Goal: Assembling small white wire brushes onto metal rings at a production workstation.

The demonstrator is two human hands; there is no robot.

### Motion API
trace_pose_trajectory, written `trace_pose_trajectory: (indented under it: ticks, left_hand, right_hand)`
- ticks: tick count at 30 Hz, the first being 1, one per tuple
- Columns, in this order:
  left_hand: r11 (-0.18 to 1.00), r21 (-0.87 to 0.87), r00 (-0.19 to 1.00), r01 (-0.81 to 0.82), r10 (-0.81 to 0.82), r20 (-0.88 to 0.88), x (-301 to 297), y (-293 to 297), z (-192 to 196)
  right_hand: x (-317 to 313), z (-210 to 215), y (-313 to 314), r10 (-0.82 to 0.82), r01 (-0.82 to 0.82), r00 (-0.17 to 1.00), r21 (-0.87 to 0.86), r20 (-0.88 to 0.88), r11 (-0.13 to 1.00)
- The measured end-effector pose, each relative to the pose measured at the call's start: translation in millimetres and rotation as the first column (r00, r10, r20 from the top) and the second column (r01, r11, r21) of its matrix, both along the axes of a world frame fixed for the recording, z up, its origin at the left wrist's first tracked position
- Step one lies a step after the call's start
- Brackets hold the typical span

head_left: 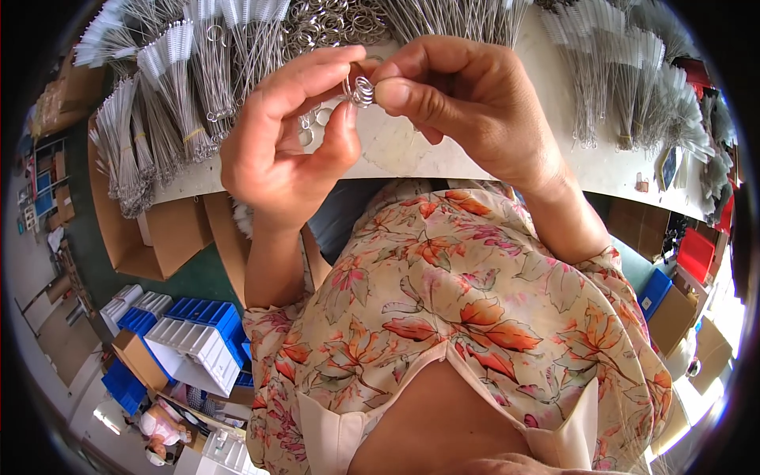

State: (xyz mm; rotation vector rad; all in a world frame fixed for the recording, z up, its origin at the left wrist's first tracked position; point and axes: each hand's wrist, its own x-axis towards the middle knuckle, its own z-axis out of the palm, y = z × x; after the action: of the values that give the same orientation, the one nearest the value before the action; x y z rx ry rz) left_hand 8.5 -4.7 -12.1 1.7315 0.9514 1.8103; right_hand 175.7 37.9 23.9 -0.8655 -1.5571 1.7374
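Note:
Above the near edge of the white table, my two hands meet around several small, shiny metal rings [362,92]. My right hand [483,103] pinches these rings between thumb and forefinger. With its fingers curved and its thumb below, my left hand [289,134] holds a metal ring at the left side of the cluster. Exactly how the rings link is too small to tell. Just beyond the hands lies a pile of loose metal rings [336,22]. A few more rings [306,136] show on the table behind my left thumb.
Bundles of wire-handled brushes with white bristles [170,59] line the table's left side; more bundles [617,67] lie right. The white table [554,150] curves across. Below left are an open cardboard box [170,237] and blue and white bins [198,340]. Another person [162,427] is further off.

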Motion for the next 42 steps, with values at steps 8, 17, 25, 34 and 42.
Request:
trace_pose_trajectory:
  ticks: [8,17,25,34,42]
  left_hand:
    - [0.954,0.261,0.956,-0.146,0.204,-0.211,0,7,-5]
    - [0.995,0.097,0.996,0.003,0.006,-0.092,-3,1,-1]
    - [0.998,-0.035,0.998,0.053,-0.052,0.029,-3,-2,8]
    - [0.789,-0.531,0.884,-0.309,0.032,-0.467,-44,25,8]
    - [0.720,-0.240,0.455,-0.651,0.117,-0.883,-88,81,-25]
  right_hand:
    - [-5,2,-1,-0.038,0.038,0.996,-0.001,-0.081,0.999]
    - [-4,-7,-2,0.026,-0.028,1.000,0.084,0.017,0.996]
    - [-9,-8,-5,-0.031,0.036,0.999,0.161,-0.030,0.986]
    - [2,-75,-13,-0.218,-0.116,0.898,0.684,0.381,0.720]
    - [13,-85,15,-0.202,-0.053,0.966,0.884,0.164,0.464]
